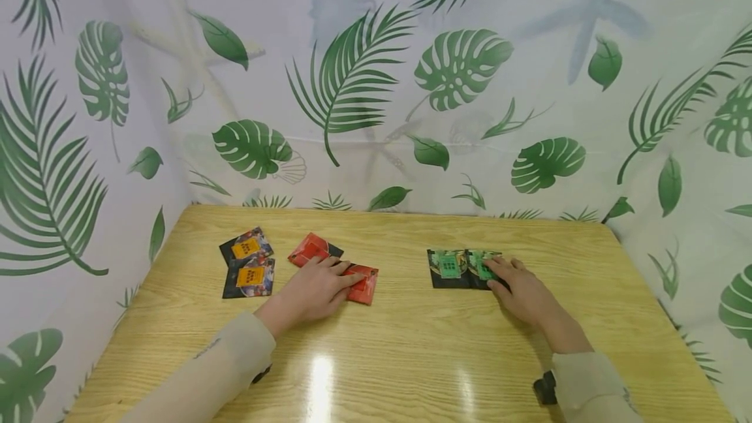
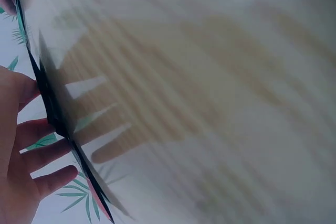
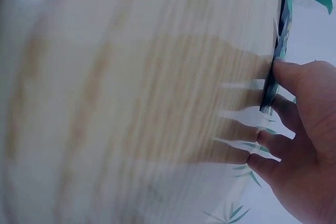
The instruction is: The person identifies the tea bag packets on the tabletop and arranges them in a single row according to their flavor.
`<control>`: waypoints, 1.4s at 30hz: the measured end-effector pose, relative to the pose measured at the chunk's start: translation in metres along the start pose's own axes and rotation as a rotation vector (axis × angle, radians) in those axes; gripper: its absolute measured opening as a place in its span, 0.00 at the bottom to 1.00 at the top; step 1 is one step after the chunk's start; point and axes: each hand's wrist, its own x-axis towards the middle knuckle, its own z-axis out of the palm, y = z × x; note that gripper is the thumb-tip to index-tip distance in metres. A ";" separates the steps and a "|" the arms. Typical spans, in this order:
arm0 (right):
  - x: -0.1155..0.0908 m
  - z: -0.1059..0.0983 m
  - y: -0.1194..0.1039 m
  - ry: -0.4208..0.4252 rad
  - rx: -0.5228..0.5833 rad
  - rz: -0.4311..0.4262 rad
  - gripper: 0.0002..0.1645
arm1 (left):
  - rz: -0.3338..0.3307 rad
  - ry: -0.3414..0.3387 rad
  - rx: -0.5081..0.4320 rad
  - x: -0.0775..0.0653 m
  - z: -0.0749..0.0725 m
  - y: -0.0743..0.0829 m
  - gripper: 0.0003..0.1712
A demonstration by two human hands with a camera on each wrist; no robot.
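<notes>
Two flat red packets (image 1: 367, 284) lie on the wooden table left of centre, one set farther back and to the left. My left hand (image 1: 314, 289) rests across them with fingers spread, partly covering both. To the right, two flat packets with green labels (image 1: 448, 266) lie side by side, edges meeting. My right hand (image 1: 523, 292) touches the right one of these, fingertips over its right part and thumb near its lower edge. In the right wrist view, the thumb and index finger (image 3: 286, 111) are at the packet's end, while the other fingers reach the tabletop.
Two dark packets with orange labels (image 1: 249, 278) lie at the left of the table (image 1: 411, 344), one partly overlapping the other. A leaf-patterned cloth (image 1: 364, 168) hangs behind the table and along both sides.
</notes>
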 end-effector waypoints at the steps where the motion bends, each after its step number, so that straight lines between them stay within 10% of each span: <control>1: 0.000 0.000 0.000 0.001 0.001 0.000 0.33 | -0.003 -0.005 -0.001 0.000 -0.001 0.000 0.25; 25: -0.004 -0.003 -0.005 0.007 -0.002 0.015 0.33 | -0.088 0.008 -0.028 0.012 -0.002 0.009 0.25; 42: -0.002 -0.004 -0.004 -0.012 0.002 0.035 0.34 | -0.165 0.058 0.136 0.029 0.001 0.025 0.25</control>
